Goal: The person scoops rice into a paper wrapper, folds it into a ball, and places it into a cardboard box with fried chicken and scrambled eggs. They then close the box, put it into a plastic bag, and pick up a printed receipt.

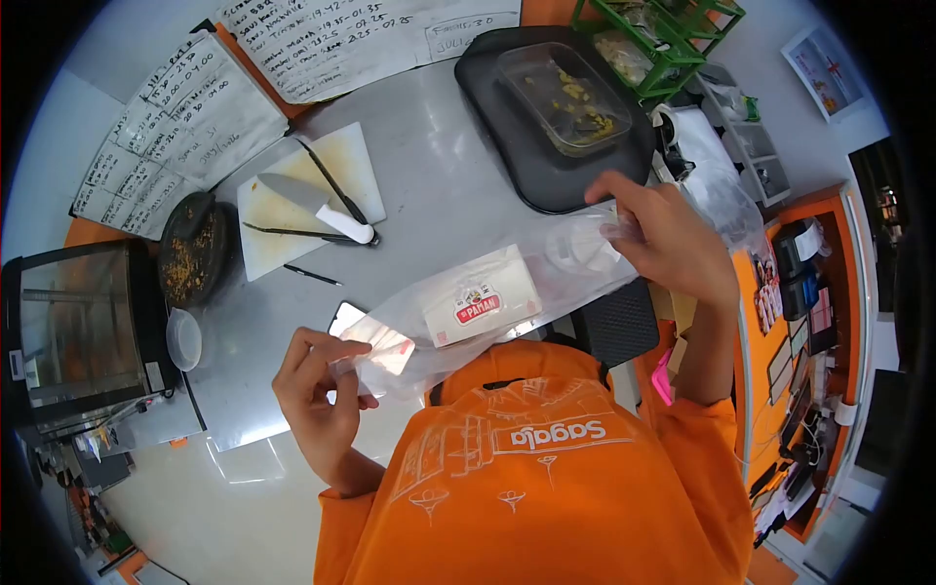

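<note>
A clear plastic bag [390,310] stretches between my two hands. Inside or beneath it lies a white box [482,295] with a red printed logo, near the table's front edge. My left hand [322,385] pinches the bag's left end, fingers closed, close to a phone [375,339] with a bright screen. On the right, my right hand [673,234] is at the bag's other end, beside a round clear lid or container [582,246] seen through the plastic. Its thumb and forefinger are apart, the forefinger blurred; whether it grips the bag is unclear.
A black tray [497,122] holds a clear food container [565,97]. On a cutting board [265,219] are a knife [292,192] and tongs. A stone mortar [195,249], a small plastic tub [183,339] and a glass case [83,322] stand left. Green rack [673,49] at back right.
</note>
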The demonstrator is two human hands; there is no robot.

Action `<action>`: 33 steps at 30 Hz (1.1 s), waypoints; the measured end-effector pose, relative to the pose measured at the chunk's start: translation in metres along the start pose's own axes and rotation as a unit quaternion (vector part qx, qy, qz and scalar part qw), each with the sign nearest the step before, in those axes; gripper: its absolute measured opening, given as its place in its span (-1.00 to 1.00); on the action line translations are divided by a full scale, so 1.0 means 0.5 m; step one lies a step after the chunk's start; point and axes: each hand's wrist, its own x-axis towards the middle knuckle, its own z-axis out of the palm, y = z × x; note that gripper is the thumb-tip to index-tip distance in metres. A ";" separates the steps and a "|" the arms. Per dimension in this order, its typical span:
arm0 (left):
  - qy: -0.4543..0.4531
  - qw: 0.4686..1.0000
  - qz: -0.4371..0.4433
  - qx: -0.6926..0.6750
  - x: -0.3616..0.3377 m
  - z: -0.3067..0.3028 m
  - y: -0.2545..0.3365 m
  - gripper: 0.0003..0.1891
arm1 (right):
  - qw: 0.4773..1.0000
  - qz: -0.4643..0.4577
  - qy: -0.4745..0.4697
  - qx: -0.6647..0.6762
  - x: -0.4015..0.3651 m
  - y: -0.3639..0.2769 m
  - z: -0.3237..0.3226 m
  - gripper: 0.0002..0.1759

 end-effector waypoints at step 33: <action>-0.324 0.873 0.330 0.155 0.104 0.349 -0.289 -0.53 | 0.954 -0.259 0.132 0.078 0.078 0.236 0.673 -0.30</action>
